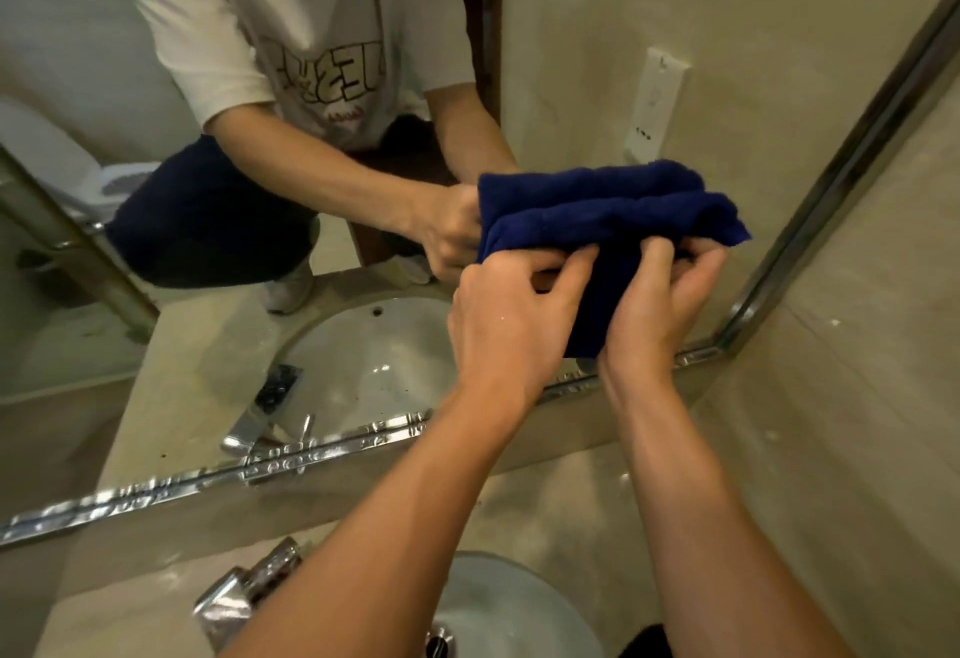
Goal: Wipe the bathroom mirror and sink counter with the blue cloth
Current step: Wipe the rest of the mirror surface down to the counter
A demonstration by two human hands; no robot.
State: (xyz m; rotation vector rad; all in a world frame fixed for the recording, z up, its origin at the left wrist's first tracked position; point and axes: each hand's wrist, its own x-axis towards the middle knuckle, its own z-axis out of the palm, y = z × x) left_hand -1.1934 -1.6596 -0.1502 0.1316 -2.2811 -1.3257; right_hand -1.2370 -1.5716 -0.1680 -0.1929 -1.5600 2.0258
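A folded dark blue cloth [613, 220] is held up in front of the mirror [571, 59], close to its lower right corner. My left hand [511, 319] pinches the cloth's lower left part with curled fingers. Beside it, my right hand [654, 304] grips the cloth's lower right part, fingers curled over the fold. The cloth's reflection shows just above it in the glass. The beige sink counter [561, 512] lies below my forearms.
A white sink basin [514, 605] sits in the counter beneath my arms, with a chrome faucet [249, 590] to its left. The mirror's metal frame [311, 454] runs along the bottom and up the right side. A beige wall [857, 345] stands close on the right.
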